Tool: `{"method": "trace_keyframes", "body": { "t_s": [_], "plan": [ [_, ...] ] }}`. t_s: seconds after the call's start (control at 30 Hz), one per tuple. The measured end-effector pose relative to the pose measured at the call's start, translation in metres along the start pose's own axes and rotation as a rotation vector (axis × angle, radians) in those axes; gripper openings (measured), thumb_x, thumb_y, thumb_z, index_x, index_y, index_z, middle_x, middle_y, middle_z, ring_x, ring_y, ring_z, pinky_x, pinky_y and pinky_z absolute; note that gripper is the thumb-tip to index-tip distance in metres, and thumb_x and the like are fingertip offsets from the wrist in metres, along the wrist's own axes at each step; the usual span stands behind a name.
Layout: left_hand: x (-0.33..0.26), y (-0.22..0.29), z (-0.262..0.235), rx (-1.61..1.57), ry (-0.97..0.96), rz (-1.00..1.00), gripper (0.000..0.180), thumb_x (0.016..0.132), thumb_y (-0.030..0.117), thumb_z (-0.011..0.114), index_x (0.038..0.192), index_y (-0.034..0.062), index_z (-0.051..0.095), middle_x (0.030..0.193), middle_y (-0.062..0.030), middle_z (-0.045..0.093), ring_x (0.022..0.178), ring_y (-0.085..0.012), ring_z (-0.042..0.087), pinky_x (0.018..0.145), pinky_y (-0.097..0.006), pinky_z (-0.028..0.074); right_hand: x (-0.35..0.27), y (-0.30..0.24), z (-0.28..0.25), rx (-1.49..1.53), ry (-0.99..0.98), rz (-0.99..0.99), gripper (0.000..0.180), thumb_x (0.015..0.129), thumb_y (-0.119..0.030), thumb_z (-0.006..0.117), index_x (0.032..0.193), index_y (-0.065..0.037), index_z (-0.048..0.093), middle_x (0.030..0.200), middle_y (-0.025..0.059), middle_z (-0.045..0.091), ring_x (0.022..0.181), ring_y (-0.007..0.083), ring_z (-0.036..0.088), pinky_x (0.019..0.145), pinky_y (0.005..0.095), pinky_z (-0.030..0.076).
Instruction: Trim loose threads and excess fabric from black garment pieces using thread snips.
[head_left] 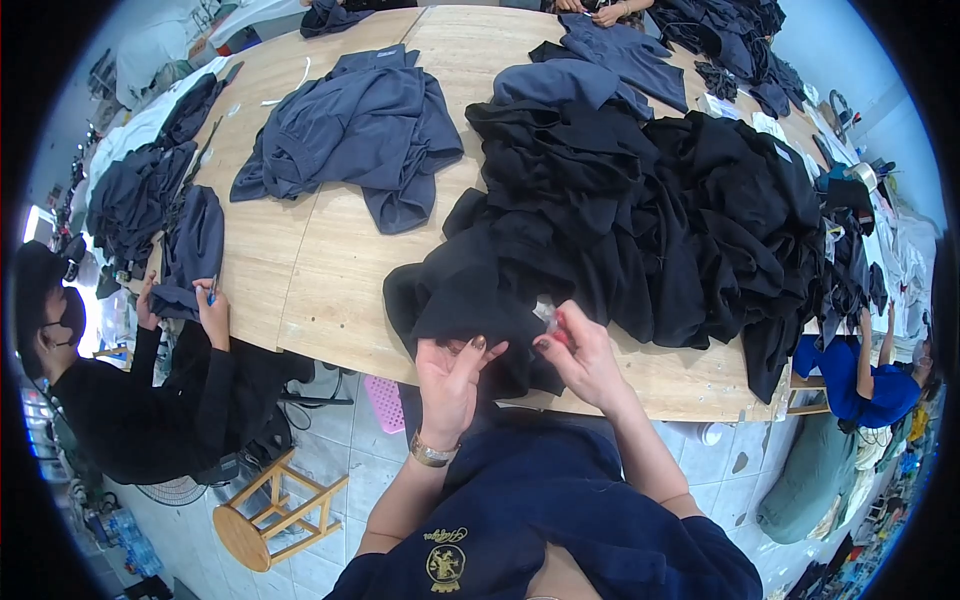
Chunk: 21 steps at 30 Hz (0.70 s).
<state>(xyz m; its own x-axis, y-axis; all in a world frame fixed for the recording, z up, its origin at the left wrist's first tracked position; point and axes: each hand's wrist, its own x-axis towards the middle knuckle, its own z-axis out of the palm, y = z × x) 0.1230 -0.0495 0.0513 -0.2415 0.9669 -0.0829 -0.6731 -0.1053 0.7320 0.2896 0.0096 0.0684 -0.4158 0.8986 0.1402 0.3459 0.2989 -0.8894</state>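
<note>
At the table's near edge, my left hand [450, 388] pinches the edge of a black garment [465, 290], its thumb on top of the cloth. Close beside it on the right, my right hand [585, 365] is closed around a small object [545, 312] with a pale, shiny end and a bit of red. Fingers hide most of that object, so its kind does not show. The black garment lies crumpled against a big heap of black garments [700, 220], and part of it hangs toward my lap.
Dark blue-grey garments [350, 135] are piled on the wooden table [340, 280]. At the left a co-worker [120, 390] handles dark cloth; other people work at the far edge and right. A wooden stool [265, 515] and a pink perforated piece [383, 403] are below.
</note>
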Motion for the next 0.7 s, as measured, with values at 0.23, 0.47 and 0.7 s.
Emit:
{"method": "trace_keyframes", "body": {
  "t_s": [0.23,0.47,0.7],
  "plan": [
    [-0.001,-0.001,-0.001,0.012,0.044,0.021,0.034,0.088,-0.004,0.051,0.118,0.0039,0.040,0.107,-0.0098,0.054,0.095,-0.0180,0.059,0.084,-0.037,0.053,-0.005,-0.006,0.010,-0.161,-0.103,-0.070,0.035,0.077,-0.029,0.071,0.075,-0.003,0.047,0.062,0.0119,0.050,0.056,0.0292,0.053,0.051,0.0352,0.041],
    [-0.001,-0.002,0.002,0.012,0.052,0.019,0.037,0.087,-0.008,0.051,0.120,0.0049,0.040,0.107,-0.0092,0.055,0.095,-0.0160,0.058,0.084,-0.035,0.052,-0.006,0.000,0.019,-0.161,-0.074,-0.061,0.036,0.079,-0.032,0.069,0.072,-0.003,0.048,0.059,0.0114,0.051,0.055,0.0284,0.055,0.050,0.0354,0.041],
    [-0.003,-0.005,0.003,0.049,0.050,0.051,0.036,0.086,-0.008,0.051,0.119,0.0024,0.040,0.107,-0.0111,0.056,0.095,-0.0162,0.059,0.084,-0.034,0.052,-0.006,0.004,0.020,-0.193,-0.037,-0.059,0.034,0.081,-0.031,0.067,0.072,-0.003,0.049,0.059,0.0127,0.052,0.054,0.0285,0.055,0.049,0.0353,0.041]
  ]
}}
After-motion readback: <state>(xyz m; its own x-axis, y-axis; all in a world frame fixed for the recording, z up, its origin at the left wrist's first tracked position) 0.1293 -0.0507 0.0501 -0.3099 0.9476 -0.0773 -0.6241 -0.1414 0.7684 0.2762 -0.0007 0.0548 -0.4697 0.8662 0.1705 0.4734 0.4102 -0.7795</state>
